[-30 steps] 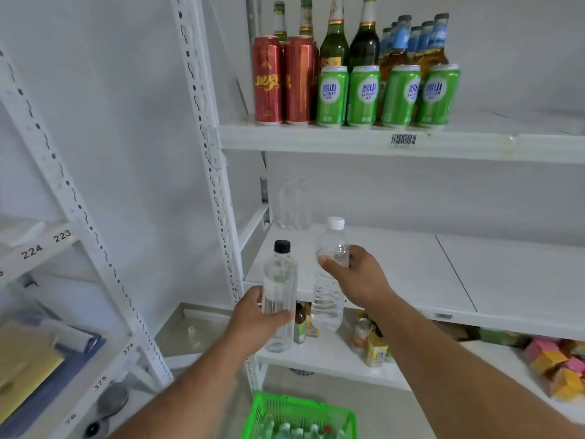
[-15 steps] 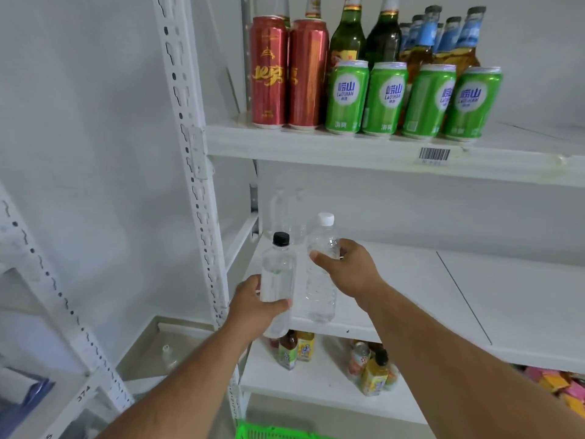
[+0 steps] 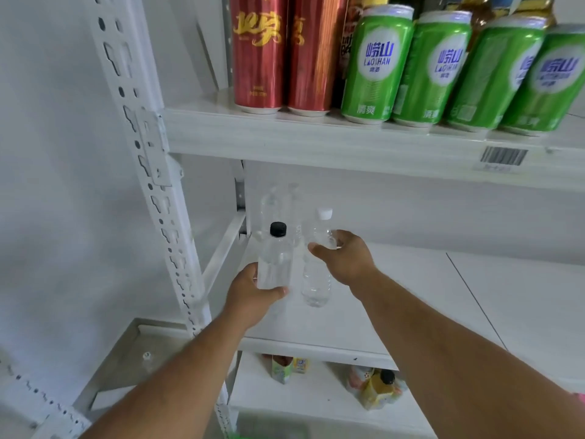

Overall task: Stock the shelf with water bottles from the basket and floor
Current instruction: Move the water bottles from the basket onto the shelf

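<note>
My left hand (image 3: pixel 253 294) grips a clear water bottle with a black cap (image 3: pixel 274 259) around its lower half, upright, over the left end of the white middle shelf (image 3: pixel 411 289). My right hand (image 3: pixel 345 261) holds a second clear bottle with a white cap (image 3: pixel 316 280) by its upper part, just right of the first. Both bottles hang above the shelf board. Two clear bottles (image 3: pixel 278 205) stand at the shelf's back left corner, behind the held ones. The basket is out of view.
Red cans (image 3: pixel 258 55) and green cans (image 3: pixel 376 64) line the upper shelf just overhead. A perforated white upright (image 3: pixel 148 172) stands left of my hands. Small drink bottles and cartons (image 3: pixel 376 386) sit on the lower shelf. The middle shelf stretches bare to the right.
Both hands have carried their bottles forward and up over the middle shelf, nearer the back corner. The view has closed in on the shelf and the green basket has dropped out of sight.
</note>
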`<state>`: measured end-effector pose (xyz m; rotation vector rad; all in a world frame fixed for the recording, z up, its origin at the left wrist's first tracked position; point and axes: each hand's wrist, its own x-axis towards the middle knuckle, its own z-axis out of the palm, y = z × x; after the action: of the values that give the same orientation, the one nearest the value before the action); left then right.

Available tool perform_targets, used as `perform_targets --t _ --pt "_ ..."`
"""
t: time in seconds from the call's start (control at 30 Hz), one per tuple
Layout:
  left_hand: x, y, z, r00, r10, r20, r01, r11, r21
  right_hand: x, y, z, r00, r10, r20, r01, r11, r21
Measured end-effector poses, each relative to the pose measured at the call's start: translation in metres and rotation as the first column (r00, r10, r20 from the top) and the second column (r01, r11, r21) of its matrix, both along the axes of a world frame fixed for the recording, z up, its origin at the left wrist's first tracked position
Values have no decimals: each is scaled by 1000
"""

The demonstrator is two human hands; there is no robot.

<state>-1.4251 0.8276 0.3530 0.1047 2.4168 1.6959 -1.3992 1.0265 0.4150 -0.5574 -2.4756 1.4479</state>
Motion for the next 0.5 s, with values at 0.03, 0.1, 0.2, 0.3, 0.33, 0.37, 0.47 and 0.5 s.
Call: perform_targets --t 0.03,0.1,0.2,0.3,0.33,0.37,0.47,0.5 --pt "-7 3 -2 1000 6 3 -6 1000 3 -7 2 0 1000 -9 12 9 1000 -10" --pt "-22 11 -6 1000 19 4 -19 1000 12 -23 9 -6 1000 0 31 0 1000 -7" --pt "-44 21 -11 999 39 0 -39 999 16 -50 17 -15 998 20 60 -20 1000 -4" --pt "-68 31 -18 998 65 -10 -64 997 36 -75 23 -22 997 45 70 -45 999 -3" --pt "-76 35 -21 997 72 -14 -71 997 39 -84 25 -24 996 54 73 -55 998 8" --pt "-84 38 -23 997 76 -19 -75 996 38 -92 26 -25 995 64 73 -65 998 15" --pt "-107 45 -32 997 74 -31 -73 997 37 -119 30 -33 993 86 81 -88 996 26" --pt "-115 47 -37 997 74 -39 -73 997 30 -127 31 -36 992 93 82 -97 994 43"
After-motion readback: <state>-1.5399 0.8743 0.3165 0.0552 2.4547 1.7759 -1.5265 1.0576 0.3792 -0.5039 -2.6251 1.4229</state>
